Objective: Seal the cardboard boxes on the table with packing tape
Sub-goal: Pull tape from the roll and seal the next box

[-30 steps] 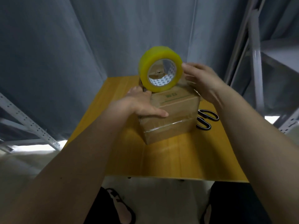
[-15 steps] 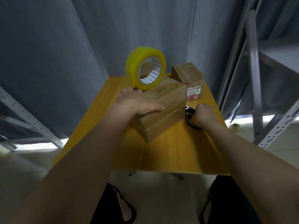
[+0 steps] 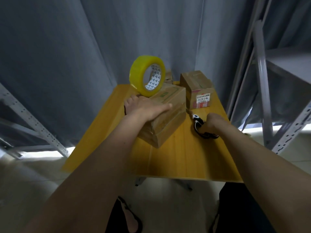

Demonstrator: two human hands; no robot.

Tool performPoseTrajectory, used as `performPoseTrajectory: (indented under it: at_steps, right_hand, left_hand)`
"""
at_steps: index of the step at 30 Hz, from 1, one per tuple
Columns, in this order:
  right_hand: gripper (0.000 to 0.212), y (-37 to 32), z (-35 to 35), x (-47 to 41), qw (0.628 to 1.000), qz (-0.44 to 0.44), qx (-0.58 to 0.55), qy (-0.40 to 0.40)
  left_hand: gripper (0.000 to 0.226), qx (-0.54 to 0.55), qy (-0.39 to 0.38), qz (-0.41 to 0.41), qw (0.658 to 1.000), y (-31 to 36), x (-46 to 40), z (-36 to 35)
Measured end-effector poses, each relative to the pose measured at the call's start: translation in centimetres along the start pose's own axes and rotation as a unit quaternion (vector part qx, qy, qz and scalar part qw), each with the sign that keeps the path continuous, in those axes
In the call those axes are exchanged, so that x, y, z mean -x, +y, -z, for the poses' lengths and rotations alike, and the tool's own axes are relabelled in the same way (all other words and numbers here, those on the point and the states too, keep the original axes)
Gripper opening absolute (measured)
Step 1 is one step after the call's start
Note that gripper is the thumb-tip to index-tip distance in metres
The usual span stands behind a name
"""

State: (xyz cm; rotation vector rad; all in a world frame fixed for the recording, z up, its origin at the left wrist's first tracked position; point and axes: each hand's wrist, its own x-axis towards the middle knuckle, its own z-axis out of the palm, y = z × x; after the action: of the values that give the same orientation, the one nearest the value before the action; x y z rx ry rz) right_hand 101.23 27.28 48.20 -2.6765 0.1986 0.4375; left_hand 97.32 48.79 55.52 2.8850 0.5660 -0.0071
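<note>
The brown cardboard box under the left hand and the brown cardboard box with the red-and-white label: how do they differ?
The near cardboard box is wider, with the left hand and yellow tape roll on it; the labelled cardboard box stands farther back, untouched, with nothing on top. Both are closed and rest on the yellow table.

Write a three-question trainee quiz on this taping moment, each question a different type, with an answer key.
1. True or false: the yellow tape roll lies flat on the table.
2. Multiple choice: the right hand is closed on A) the tape roll, B) the black scissors, C) the labelled box.
3. Fill in: the left hand presses flat on top of the near ____.

Key
1. False: it stands on edge on the near box.
2. B
3. cardboard box
</note>
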Motion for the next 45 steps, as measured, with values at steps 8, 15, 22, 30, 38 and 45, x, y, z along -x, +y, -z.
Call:
performPoseTrajectory:
  at_steps: [8,15,22,30,38,45]
  right_hand:
    - [0.040,-0.3,0.6,2.0,0.914,0.101,-0.386,0.071]
    - [0.057,-2.9,4.1,4.3,0.962,0.201,-0.181,0.042]
    - [0.072,-4.1,7.4,6.6,0.982,0.180,0.022,0.051]
    - [0.073,-7.6,7.0,7.2,0.976,0.184,0.096,0.071]
    - [0.064,-7.4,6.9,7.0,0.977,0.181,0.084,0.080]
    - [0.067,-7.1,7.7,7.1,0.980,0.178,0.068,0.057]
  left_hand:
    - [0.094,0.393,0.096,0.023,0.914,-1.2,-1.2,3.0]
    - [0.023,0.383,0.089,-0.029,0.919,-2.0,-2.4,6.2]
    - [0.035,0.393,0.079,-0.018,0.916,-2.5,-3.0,5.5]
    - [0.050,0.423,0.100,-0.025,0.900,-3.6,-3.3,3.4]
    - [0.049,0.453,0.141,-0.018,0.880,-3.8,-3.5,2.0]
    - [0.042,0.525,0.152,-0.017,0.837,-3.3,-3.7,0.7]
